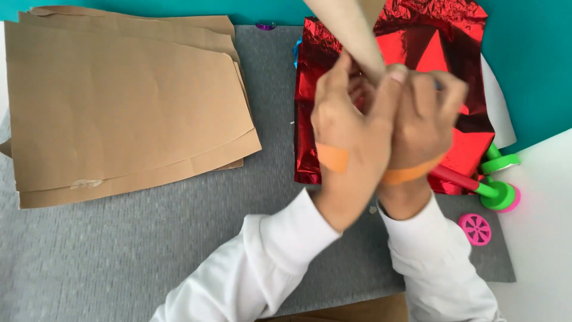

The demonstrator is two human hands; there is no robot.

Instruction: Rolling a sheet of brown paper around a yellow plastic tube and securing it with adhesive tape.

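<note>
Brown paper cone [351, 30], pinched at its lower end between left hand [348, 128] and right hand [426, 119], both closed on it, above red foil sheet [405, 89]. Long axis slanting up and away to the top edge of view, leaning slightly left. Hands pressed together, equally near. Open grey mat [119, 256] to the left on the table; brown card stack [125, 101] well apart (toy pieces [497, 185] close on the right).
</note>
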